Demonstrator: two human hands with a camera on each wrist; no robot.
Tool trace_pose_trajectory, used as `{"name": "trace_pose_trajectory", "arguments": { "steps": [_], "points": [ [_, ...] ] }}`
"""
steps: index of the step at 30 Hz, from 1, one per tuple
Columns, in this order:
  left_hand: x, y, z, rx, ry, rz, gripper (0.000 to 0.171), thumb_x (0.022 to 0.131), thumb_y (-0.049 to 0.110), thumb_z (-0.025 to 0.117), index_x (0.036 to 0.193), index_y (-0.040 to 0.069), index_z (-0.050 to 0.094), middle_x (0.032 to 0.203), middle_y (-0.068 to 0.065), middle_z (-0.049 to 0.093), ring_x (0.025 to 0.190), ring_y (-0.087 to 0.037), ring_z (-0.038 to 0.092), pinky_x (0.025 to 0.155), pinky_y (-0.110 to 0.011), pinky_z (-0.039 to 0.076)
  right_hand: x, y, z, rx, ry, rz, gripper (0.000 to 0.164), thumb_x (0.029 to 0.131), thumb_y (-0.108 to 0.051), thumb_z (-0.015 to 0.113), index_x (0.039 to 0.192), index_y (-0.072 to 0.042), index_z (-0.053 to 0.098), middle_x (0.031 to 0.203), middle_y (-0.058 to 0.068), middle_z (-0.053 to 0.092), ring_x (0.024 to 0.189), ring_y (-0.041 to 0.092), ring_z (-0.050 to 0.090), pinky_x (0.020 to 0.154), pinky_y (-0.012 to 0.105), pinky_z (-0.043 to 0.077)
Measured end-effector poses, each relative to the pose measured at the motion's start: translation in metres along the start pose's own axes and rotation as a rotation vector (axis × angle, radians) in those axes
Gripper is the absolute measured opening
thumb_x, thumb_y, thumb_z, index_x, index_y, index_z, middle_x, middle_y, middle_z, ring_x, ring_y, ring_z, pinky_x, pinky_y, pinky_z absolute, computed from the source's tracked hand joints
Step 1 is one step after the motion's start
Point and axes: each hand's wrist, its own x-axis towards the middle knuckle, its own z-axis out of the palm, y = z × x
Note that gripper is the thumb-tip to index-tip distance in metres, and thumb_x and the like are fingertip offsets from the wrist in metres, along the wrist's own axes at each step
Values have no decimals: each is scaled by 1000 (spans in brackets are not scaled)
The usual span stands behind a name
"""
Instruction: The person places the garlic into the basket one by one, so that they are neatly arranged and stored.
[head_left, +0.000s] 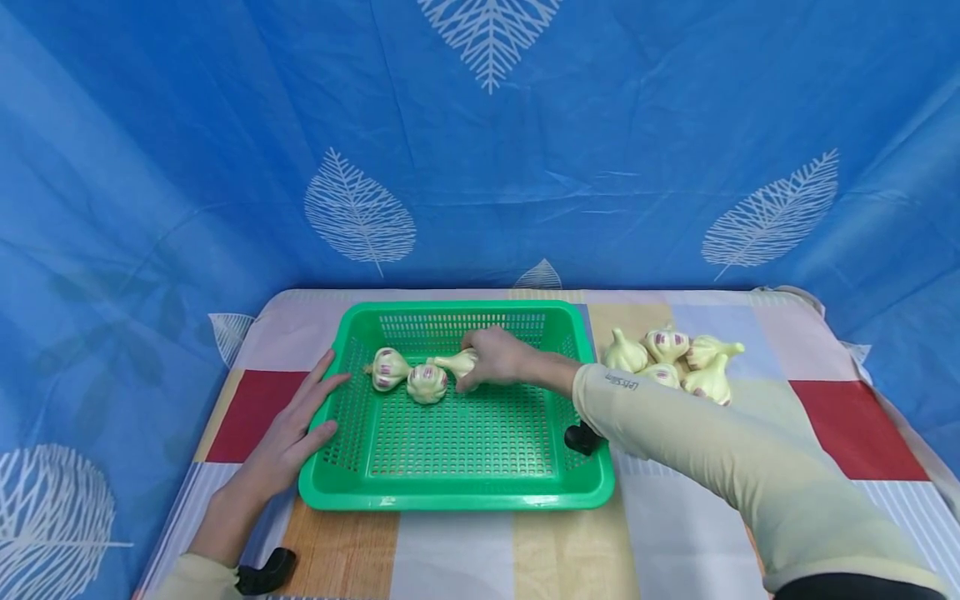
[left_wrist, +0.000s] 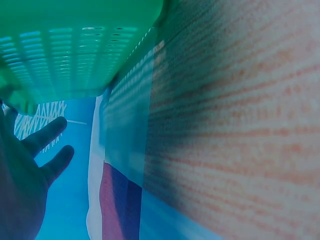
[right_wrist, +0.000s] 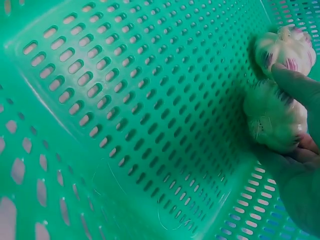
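A green plastic basket (head_left: 457, 502) with perforated walls stands on the table. Inside it, toward the left, lie two garlic bulbs (head_left: 427, 383), (head_left: 390, 369) side by side. My right hand (head_left: 498, 360) reaches into the basket and grips a third garlic bulb (right_wrist: 275, 117) between thumb and fingers, close to the others. In the right wrist view, another garlic bulb (right_wrist: 287, 49) sits just beyond the thumb. My left hand (head_left: 288, 437) rests with fingers spread at the basket's left rim; the left wrist view shows those fingers (left_wrist: 47, 135) beside the basket's outer wall.
Right of the basket, several garlic bulbs (head_left: 707, 379) lie in a pile on the patchwork-patterned tablecloth (head_left: 855, 425). A blue curtain (head_left: 585, 125) with white leaf prints hangs behind and around the table. My right sleeve (head_left: 697, 442) crosses over the basket's right rim.
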Motion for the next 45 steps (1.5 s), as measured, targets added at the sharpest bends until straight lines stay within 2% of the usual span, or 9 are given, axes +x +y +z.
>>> {"name": "trace_pose_trajectory", "arguments": {
  "steps": [6, 12, 17, 20, 25, 29, 33, 39, 45],
  "points": [
    [-2, -2, 3, 14, 7, 6, 66, 93, 12, 57, 156, 13, 37, 169, -2, 11, 151, -15, 16, 96, -60, 45, -2, 0, 0, -40, -16, -15, 71, 80, -36, 87, 134, 0, 59, 90, 1, 63, 68, 16, 58, 58, 29, 45],
    [-3, -2, 6, 40, 15, 9, 67, 92, 12, 59, 156, 12, 37, 169, -2, 11, 151, -14, 16, 96, -53, 48, -4, -1, -5, -61, -26, -32, 62, 77, -36, 89, 123, -4, 63, 94, 2, 65, 74, 16, 60, 62, 30, 50],
    [-3, -2, 6, 43, 17, 9, 68, 92, 12, 59, 156, 12, 36, 169, -2, 12, 150, -11, 15, 95, -48, 49, -6, -2, -11, -72, -14, -48, 71, 74, -31, 92, 131, -2, 59, 112, 5, 68, 90, 15, 64, 78, 31, 53],
    [-3, -2, 6, 43, 18, 11, 69, 92, 12, 60, 156, 12, 36, 169, -3, 12, 150, -10, 16, 95, -45, 49, -7, -3, -15, -85, -22, -55, 75, 75, -32, 91, 134, -1, 57, 121, 10, 67, 99, 19, 64, 83, 32, 53],
    [-3, -2, 6, 45, 19, 11, 69, 92, 13, 60, 156, 14, 36, 168, -2, 12, 150, -11, 17, 96, -38, 48, -12, -4, -22, -112, -38, -49, 83, 77, -34, 89, 142, 1, 52, 134, 16, 61, 121, 29, 59, 98, 40, 49],
    [-3, -2, 5, 46, 20, 11, 69, 92, 13, 60, 156, 14, 36, 168, -2, 12, 150, -10, 17, 96, -37, 48, -17, -6, -31, -174, -65, -50, 86, 82, -40, 84, 148, 0, 46, 143, 17, 55, 131, 30, 53, 105, 43, 45],
    [-2, -1, 5, 39, 21, 13, 69, 92, 12, 60, 156, 13, 37, 168, -2, 12, 150, -11, 17, 98, -32, 45, -24, -9, -40, -221, -81, -79, 83, 88, -45, 77, 150, -1, 44, 147, 16, 52, 133, 29, 51, 107, 44, 43],
    [-1, 0, 3, 42, 18, 14, 68, 92, 12, 59, 156, 13, 37, 168, -3, 12, 150, -12, 17, 99, -33, 44, -41, -7, -52, -234, -91, -181, 81, 93, -49, 69, 149, 3, 43, 150, 18, 48, 135, 32, 49, 110, 44, 39],
    [-1, 0, 4, 42, 15, 12, 68, 92, 12, 59, 156, 11, 37, 169, -3, 12, 150, -12, 16, 99, -34, 44, -63, 3, -59, -287, -91, -234, 83, 96, -59, 58, 154, -3, 38, 156, 14, 41, 145, 28, 35, 116, 43, 31]
  ]
}}
